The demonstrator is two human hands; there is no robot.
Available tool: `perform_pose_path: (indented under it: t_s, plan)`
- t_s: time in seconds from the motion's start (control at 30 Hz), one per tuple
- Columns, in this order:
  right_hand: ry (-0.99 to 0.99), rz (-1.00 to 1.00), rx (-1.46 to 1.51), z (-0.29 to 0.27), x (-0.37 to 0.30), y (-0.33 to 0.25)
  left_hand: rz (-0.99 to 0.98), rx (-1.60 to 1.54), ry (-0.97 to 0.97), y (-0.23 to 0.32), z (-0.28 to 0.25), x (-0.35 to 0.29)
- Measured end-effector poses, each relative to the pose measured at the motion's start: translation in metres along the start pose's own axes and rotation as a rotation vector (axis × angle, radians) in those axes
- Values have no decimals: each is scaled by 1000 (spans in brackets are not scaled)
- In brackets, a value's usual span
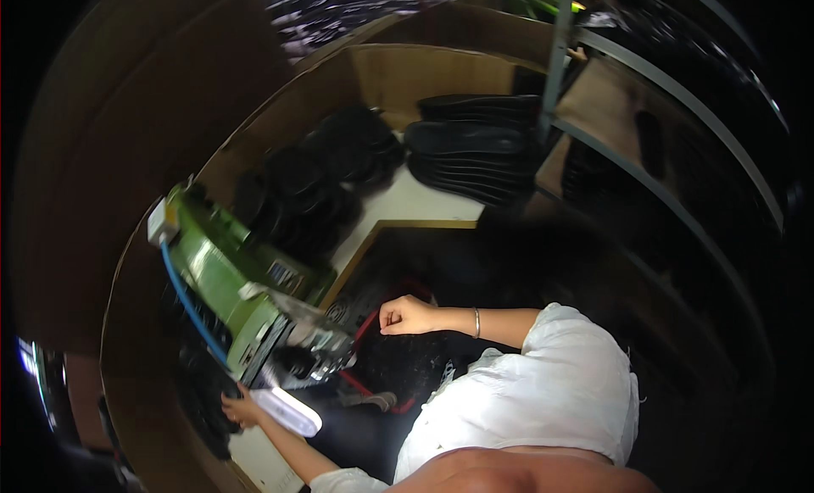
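Beside the green sewing machine, my left hand reaches to a pile of black shoe soles. Its thumb and fingers are apart at the edge of the pile, and I see no sole lifted in them. A lit white lamp glows beside this hand, under the machine head. My right hand hovers right of the machine head with its fingers curled in. Nothing shows in that hand, and a bracelet circles its wrist.
Heaps of dark soles lie behind the machine, and a neat stack of black soles stands at the back. A cardboard wall curves around the tabletop. A metal rack rises on the right. A blue cable runs along the machine.
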State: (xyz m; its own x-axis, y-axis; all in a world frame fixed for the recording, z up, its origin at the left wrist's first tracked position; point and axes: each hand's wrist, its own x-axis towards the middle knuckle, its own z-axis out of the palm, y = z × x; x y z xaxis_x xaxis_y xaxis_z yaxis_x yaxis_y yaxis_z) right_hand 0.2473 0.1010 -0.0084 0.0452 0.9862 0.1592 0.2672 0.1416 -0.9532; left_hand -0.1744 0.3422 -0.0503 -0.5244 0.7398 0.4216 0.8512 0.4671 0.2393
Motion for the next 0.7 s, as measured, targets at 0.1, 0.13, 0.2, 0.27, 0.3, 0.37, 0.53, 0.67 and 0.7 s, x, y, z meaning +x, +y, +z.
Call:
perform_pose_path:
  t_s: [0.1,0.13,0.2,0.27,0.3,0.37,0.53,0.67,0.7]
  plan:
    - [67,55,-12,-14,-4,0,78,-116,112,-13,12,6]
    - [95,83,-7,-21,-5,3,158,-231,150,-14,18,7]
    - [150,73,11,-28,-7,6,294,-450,239,-18,23,12]
    - [201,62,12,-33,-10,12,246,-581,256,0,-17,-17]
    - [203,58,-3,-36,-11,16,225,-633,276,4,-44,-33]
    - [190,77,26,-31,-6,20,170,-699,335,-12,-92,-57]
    - [85,152,-33,-23,-10,26,219,-800,505,-23,-185,-101]
    - [-255,157,-50,4,-14,23,342,-835,571,-20,-228,-137]
    - [-260,37,-69,15,-18,18,360,-852,532,-16,-231,-147]
